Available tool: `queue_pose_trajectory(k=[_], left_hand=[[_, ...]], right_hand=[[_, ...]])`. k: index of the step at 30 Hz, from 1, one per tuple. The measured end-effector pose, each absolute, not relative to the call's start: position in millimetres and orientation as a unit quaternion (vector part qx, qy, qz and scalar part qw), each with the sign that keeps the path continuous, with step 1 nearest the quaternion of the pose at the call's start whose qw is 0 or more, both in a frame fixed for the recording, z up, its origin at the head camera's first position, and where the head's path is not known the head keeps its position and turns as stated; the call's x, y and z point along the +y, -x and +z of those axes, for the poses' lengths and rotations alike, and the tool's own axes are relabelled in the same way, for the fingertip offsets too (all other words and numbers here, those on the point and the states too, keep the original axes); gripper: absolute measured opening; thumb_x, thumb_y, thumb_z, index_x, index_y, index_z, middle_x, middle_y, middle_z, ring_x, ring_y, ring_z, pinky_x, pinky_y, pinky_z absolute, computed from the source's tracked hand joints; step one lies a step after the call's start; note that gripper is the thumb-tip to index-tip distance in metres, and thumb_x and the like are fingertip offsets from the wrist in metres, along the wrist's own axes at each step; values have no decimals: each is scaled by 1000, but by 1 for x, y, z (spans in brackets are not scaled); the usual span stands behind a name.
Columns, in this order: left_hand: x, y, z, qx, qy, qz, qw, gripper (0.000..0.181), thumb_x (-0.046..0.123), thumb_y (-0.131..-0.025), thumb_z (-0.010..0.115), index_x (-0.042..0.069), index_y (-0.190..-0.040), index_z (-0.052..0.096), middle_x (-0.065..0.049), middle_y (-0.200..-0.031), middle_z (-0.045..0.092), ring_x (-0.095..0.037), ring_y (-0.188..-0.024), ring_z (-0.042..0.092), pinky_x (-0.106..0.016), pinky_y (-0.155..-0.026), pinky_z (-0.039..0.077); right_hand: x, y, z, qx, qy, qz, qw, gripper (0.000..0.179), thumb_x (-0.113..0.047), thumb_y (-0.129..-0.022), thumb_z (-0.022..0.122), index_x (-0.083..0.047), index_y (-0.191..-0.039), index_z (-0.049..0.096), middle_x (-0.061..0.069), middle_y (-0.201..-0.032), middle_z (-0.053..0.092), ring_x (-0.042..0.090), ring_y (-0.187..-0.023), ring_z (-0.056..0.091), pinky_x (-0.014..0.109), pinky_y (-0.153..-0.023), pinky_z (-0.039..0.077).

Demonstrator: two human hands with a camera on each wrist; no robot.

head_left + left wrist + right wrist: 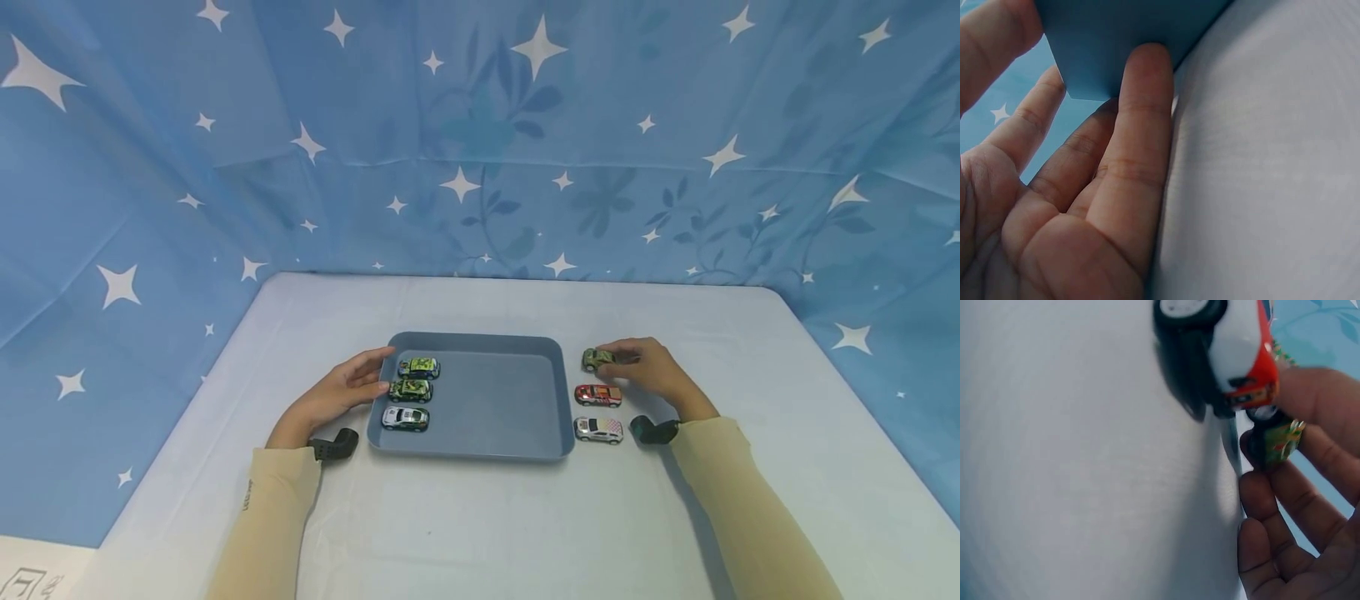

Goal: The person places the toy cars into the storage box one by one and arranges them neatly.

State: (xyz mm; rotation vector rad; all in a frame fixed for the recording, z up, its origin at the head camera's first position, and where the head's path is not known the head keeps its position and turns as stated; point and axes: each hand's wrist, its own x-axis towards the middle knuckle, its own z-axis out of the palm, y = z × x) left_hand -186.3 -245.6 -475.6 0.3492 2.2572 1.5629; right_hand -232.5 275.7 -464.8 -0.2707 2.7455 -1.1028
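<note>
My left hand rests at the left side of a blue-grey tray, fingers nearly straight; the left wrist view shows a fingertip against the tray's outer wall. Inside the tray, along its left side, are a yellow-green toy car, a dark green one and a white-and-green one. Right of the tray, my right hand pinches an olive-green toy car between thumb and fingers. Nearer me, a red toy car and a white patterned one stand on the table.
A white cloth covers the table. Behind it and at the sides hangs a blue curtain with white stars. Black wrist cameras sit beside the left wrist and the right wrist.
</note>
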Motion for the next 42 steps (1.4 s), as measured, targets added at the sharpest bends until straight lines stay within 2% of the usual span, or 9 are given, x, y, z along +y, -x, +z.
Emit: queue_pose_trajectory(k=[7,15,29,42], left_hand=[[-247,186,-478,802,-124,554,185,73,24,-109,68,6,-170,32,-28,-174,26,-54,-158,26,-65,-123,33],[-246,186,-478,802,-126,554,185,73,24,-109,67,6,-170,32,-29,-174,26,-55,-157,27,-66,-123,34],[-245,186,-475,797,-130,560,184,74,22,-109,67,4,-170,31,-30,-173,27,-56,-157,27,-66,-122,35],[-245,187,-475,799,-128,557,184,73,23,-109,67,5,-170,31,-29,-174,26,-55,-158,26,-66,-123,34]], right_hand=[[277,231,-463,920,94,-374,74,43,-22,-100,81,1,-135,74,27,-135,71,50,-126,65,70,-110,46],[276,226,-453,918,105,-375,72,44,-23,-100,82,3,-134,73,28,-133,71,51,-121,67,73,-105,48],[272,220,-440,916,120,-378,69,41,-20,-99,82,1,-134,74,23,-129,74,43,-114,72,57,-93,60],[265,214,-430,910,156,-379,59,38,-16,-99,82,3,-131,75,25,-130,73,43,-111,74,58,-93,62]])
